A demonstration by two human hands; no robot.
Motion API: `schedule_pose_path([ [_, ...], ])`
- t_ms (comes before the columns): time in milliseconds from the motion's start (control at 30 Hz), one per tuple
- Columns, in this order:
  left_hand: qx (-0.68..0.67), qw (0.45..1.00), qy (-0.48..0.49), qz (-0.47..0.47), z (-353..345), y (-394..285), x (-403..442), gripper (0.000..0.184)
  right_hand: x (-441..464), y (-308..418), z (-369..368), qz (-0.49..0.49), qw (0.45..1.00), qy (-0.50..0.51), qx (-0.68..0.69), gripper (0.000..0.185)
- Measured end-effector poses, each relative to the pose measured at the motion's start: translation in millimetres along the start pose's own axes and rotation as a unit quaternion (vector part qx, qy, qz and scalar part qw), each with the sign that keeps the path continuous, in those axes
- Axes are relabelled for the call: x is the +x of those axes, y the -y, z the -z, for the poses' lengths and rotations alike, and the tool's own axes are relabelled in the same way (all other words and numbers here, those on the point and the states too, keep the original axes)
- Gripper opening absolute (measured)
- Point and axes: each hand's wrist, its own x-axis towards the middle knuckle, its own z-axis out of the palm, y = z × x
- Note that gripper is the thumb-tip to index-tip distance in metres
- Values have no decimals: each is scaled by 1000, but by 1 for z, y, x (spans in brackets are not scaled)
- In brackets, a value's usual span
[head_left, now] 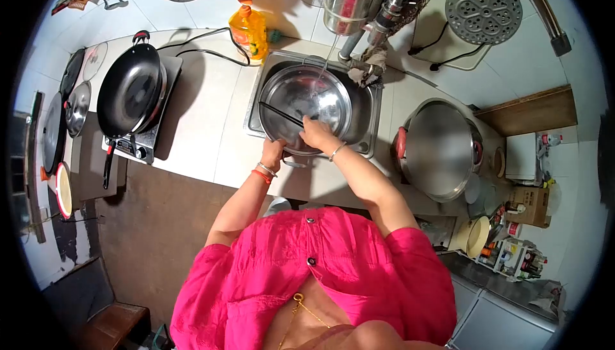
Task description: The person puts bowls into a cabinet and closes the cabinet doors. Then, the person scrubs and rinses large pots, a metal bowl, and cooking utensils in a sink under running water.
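A stainless steel pot with loop handles sits in the metal sink, and a thin stream of water runs down into it. My left hand grips the pot's near rim on the left side. Black chopsticks are held in my right hand, which is over the near part of the pot. They slant to the upper left across the pot's inside. The fingertips of my left hand are partly hidden behind the rim.
Left of the sink, a black wok rests on an induction cooker. An orange detergent bottle stands behind the sink, near the tap. A large steel pot with red handles is on the right counter.
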Motion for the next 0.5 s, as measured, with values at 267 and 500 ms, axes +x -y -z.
schedule_pose_path([
  [267,6,999,29,21,8,32,29,37,-51,-23,62,-59,996,-63,15,26],
  [500,0,998,62,-2,-19,22,11,41,-12,-7,75,-104,993,-28,-51,26],
])
